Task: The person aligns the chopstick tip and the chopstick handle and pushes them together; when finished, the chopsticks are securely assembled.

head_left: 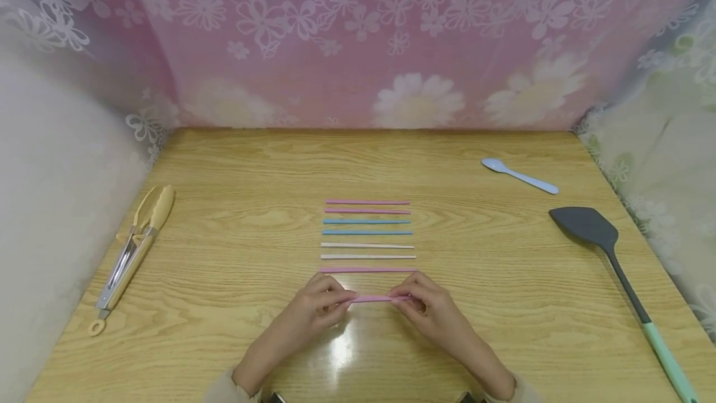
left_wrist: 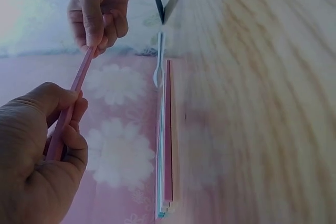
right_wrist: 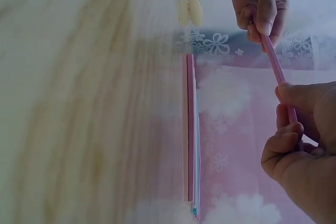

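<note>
A pink chopstick (head_left: 371, 298) is pinched near one end by my left hand (head_left: 313, 308) and near the other by my right hand (head_left: 435, 310). Both wrist views show thumbs and curled fingers around this pink chopstick (left_wrist: 80, 77), raised above the table. Just beyond the hands lies another pink chopstick (head_left: 369, 270). Parallel rows continue behind it: two white chopsticks (head_left: 368, 257), two blue chopsticks (head_left: 367, 232) and two more pink chopsticks (head_left: 367, 211). Fingers cover both ends of the held chopstick in the head view.
Tongs (head_left: 134, 250) with cream tips lie at the left of the wooden table (head_left: 235, 179). A light blue spoon (head_left: 520, 176) is at the back right. Nearer on that side lies a dark turner (head_left: 593, 229) with a green handle. Patterned cloth (head_left: 313, 79) hangs around the table.
</note>
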`<act>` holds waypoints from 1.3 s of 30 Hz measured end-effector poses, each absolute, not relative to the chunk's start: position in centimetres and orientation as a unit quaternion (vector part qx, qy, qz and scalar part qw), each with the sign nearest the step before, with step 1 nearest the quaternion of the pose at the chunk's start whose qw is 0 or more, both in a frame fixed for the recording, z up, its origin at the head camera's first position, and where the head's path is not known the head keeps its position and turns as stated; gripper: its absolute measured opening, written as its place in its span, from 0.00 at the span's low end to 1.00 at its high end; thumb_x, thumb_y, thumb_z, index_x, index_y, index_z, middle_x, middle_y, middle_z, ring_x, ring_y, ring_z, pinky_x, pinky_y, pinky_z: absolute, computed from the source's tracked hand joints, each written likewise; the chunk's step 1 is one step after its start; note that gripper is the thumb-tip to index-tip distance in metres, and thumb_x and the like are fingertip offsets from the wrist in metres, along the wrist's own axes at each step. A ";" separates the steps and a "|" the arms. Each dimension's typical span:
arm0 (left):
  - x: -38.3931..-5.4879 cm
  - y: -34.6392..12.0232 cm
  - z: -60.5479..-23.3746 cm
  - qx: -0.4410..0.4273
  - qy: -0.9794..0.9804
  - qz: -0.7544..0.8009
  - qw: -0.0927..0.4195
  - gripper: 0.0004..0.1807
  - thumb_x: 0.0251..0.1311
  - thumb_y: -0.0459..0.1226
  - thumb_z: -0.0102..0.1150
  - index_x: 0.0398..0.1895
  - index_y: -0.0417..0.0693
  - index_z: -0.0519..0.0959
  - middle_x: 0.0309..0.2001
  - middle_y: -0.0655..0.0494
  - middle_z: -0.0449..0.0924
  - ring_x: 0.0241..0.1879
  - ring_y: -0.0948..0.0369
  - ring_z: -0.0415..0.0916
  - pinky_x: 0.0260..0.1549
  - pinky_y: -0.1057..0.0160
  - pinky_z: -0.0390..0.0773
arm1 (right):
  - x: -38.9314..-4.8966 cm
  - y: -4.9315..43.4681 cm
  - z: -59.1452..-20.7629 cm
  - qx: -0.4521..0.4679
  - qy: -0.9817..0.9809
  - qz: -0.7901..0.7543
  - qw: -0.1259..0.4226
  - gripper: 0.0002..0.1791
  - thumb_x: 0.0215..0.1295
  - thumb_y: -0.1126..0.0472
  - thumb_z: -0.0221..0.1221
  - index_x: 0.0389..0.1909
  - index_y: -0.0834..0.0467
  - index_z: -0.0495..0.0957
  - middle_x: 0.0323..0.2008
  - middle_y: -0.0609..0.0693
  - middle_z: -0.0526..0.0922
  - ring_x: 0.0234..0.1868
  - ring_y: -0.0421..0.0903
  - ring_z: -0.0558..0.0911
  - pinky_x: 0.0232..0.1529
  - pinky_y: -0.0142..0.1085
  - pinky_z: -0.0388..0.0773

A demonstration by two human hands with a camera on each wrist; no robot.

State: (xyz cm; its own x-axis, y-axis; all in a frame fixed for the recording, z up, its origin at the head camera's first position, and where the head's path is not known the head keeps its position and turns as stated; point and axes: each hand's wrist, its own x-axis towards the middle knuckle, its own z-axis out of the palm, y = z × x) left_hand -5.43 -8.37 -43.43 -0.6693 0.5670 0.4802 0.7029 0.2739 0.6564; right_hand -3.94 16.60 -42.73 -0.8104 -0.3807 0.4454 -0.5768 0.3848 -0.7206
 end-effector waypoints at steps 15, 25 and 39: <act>-5.4 -8.4 -43.6 -0.357 -0.826 -0.434 0.040 0.10 0.57 0.27 0.61 0.42 0.40 0.83 0.36 0.57 0.80 0.40 0.62 0.71 0.39 0.70 0.76 | -4.4 17.3 -42.9 0.313 -0.835 0.448 0.056 0.17 0.52 0.81 0.59 0.40 0.63 0.81 0.33 0.48 0.74 0.31 0.32 0.68 0.27 0.25 0.72; -5.9 -8.4 -44.0 -0.246 -0.867 -0.430 -0.056 0.13 0.61 0.32 0.59 0.49 0.42 0.81 0.43 0.54 0.80 0.43 0.59 0.74 0.44 0.63 0.78 | -5.5 17.2 -43.2 0.278 -0.884 0.369 0.074 0.13 0.49 0.76 0.65 0.35 0.59 0.84 0.32 0.43 0.76 0.34 0.37 0.68 0.33 0.28 0.71; -6.7 -8.8 -44.3 -0.189 -0.899 -0.391 -0.058 0.07 0.59 0.29 0.60 0.40 0.40 0.83 0.40 0.53 0.81 0.43 0.57 0.75 0.46 0.56 0.78 | -6.4 17.1 -43.9 0.184 -0.919 0.349 -0.001 0.09 0.54 0.72 0.64 0.34 0.56 0.84 0.31 0.42 0.78 0.36 0.41 0.72 0.40 0.36 0.69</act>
State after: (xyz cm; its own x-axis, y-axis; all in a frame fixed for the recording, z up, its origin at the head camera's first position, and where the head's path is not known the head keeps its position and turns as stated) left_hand -6.65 -8.80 -44.27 -0.9216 0.3855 0.0446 0.2953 0.6221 0.7251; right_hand -6.44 17.10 -43.86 -0.9322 -0.3388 0.1271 -0.3378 0.6892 -0.6410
